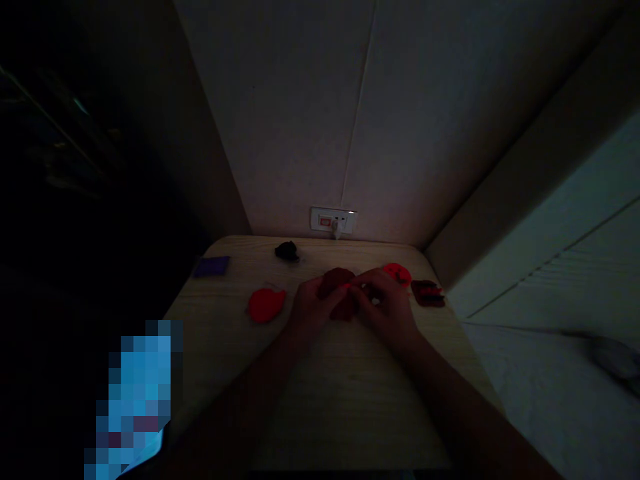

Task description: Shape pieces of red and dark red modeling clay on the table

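In dim light, my left hand is closed around the edge of a dark red soft-looking piece, with its thumb lying across the front. The fingertips of my right hand meet that thumb in a pinch over the same piece. A small bright red bit shows where the fingertips come together; its kind is too dark to make out. Left of my left hand lies a flat, roundish bright red piece. Just beyond my right hand is a round red piece with dark marks.
A dark red square bearing black and red strips lies at the wooden table's right edge. A black lump and purple packet are at the back. A wall socket holds a plug. A blurred-out lit screen is lower left.
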A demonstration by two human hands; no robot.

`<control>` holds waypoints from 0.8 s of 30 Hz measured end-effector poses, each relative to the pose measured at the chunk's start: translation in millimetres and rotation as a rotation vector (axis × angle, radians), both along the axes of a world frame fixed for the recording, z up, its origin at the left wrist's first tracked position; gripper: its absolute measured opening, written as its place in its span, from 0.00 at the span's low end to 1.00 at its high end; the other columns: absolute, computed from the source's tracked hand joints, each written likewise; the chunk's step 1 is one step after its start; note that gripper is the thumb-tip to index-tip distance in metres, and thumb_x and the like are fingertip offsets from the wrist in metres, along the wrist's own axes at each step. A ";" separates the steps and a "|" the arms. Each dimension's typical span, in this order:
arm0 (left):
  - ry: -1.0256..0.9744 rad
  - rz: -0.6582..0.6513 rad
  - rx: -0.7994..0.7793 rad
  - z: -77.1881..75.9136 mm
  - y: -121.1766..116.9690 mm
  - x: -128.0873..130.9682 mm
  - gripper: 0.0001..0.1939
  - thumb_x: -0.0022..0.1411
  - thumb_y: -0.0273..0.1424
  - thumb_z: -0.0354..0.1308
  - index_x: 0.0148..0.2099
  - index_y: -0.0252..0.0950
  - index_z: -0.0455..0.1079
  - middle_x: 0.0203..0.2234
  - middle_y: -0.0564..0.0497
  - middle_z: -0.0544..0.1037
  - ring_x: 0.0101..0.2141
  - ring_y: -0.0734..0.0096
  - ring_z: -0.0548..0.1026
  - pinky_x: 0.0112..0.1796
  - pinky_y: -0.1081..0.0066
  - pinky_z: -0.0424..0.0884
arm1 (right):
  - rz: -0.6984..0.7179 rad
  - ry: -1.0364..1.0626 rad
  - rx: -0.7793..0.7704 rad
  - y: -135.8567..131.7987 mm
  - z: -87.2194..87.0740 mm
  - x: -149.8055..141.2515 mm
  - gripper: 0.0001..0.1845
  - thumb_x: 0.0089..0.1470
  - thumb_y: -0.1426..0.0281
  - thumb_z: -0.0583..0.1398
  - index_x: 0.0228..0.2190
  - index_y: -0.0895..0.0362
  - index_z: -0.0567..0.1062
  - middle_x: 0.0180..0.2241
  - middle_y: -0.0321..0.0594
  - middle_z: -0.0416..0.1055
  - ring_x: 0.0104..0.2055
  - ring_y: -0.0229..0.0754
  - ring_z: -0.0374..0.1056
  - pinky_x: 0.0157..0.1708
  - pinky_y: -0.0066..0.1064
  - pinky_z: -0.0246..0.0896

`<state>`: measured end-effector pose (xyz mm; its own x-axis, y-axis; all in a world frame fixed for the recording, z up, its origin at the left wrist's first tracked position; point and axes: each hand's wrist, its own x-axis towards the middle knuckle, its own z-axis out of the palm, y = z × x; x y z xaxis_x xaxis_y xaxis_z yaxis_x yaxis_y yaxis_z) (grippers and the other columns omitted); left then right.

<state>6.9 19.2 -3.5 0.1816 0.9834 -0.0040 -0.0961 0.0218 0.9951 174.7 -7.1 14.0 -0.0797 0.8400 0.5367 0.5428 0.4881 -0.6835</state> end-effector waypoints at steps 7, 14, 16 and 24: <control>0.051 0.035 -0.003 -0.1 -0.3 0.3 0.17 0.55 0.39 0.69 0.44 0.35 0.81 0.36 0.46 0.85 0.37 0.60 0.81 0.37 0.68 0.74 | -0.053 -0.015 -0.049 -0.1 -2.1 -1.5 0.03 0.64 0.71 0.60 0.37 0.55 0.74 0.33 0.42 0.74 0.31 0.43 0.69 0.29 0.34 0.65; -0.059 0.020 -0.041 -0.6 1.3 0.4 0.16 0.56 0.37 0.68 0.45 0.35 0.81 0.37 0.47 0.85 0.38 0.61 0.81 0.40 0.67 0.75 | 0.013 -0.062 0.013 -2.8 0.8 0.0 0.05 0.60 0.71 0.63 0.40 0.55 0.75 0.35 0.41 0.74 0.31 0.42 0.69 0.30 0.34 0.65; -0.078 0.004 -0.049 -0.4 0.9 -0.1 0.17 0.55 0.37 0.68 0.46 0.35 0.81 0.39 0.46 0.85 0.39 0.60 0.82 0.41 0.67 0.75 | 0.009 -0.066 0.030 -2.9 1.0 0.7 0.06 0.60 0.71 0.64 0.41 0.55 0.76 0.34 0.41 0.75 0.30 0.41 0.69 0.30 0.34 0.65; 0.054 0.025 -0.035 1.5 -0.5 -0.9 0.19 0.53 0.40 0.70 0.44 0.32 0.81 0.36 0.45 0.85 0.35 0.61 0.81 0.37 0.67 0.74 | -0.044 -0.086 0.019 -3.3 0.6 -1.1 0.01 0.58 0.72 0.63 0.33 0.55 0.75 0.27 0.37 0.72 0.27 0.40 0.68 0.26 0.32 0.63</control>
<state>6.0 18.7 -2.1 0.1559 0.9866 -0.0480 -0.0432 0.0553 0.9975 173.6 -10.4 14.6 -0.0896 0.8333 0.5455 0.6205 0.4751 -0.6239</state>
